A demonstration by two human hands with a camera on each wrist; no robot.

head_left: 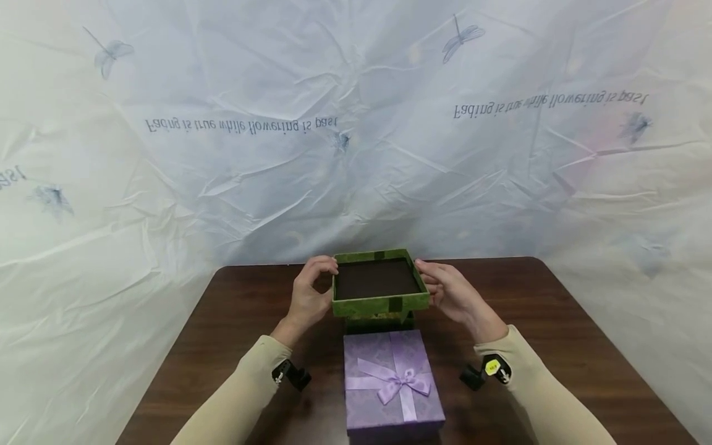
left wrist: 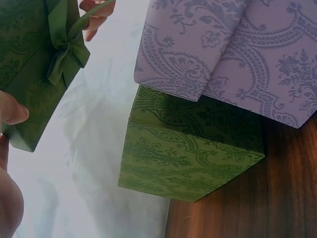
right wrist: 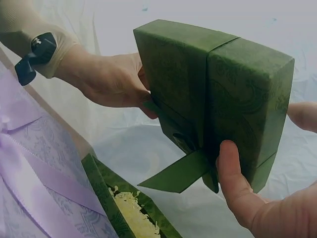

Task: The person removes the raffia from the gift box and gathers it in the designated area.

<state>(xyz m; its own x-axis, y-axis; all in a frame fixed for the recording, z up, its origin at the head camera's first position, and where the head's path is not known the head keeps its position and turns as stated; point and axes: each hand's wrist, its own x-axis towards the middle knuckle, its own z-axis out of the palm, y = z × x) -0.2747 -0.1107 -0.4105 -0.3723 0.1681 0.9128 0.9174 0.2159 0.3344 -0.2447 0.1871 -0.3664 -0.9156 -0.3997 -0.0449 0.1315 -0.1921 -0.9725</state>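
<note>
A green patterned box lid (head_left: 361,306) is held upside down, its dark inside facing up, between both hands. My left hand (head_left: 306,295) grips its left side with thumb and fingers. At its right side my right hand (head_left: 455,298) holds it between thumb and fingers. The right wrist view shows the lid's underside with a green ribbon bow (right wrist: 185,171) hanging below. Beneath the lid stands the green box (left wrist: 183,158), uncovered, with pale yellow shredded filling (right wrist: 133,213) inside. Most of that box is hidden behind the lid in the head view.
A lilac gift box (head_left: 367,411) with a satin bow (head_left: 403,384) on top stands on the near side of the green box. Both are on a dark brown wooden table (head_left: 233,315). A pale printed sheet (head_left: 267,179) hangs behind and along the sides.
</note>
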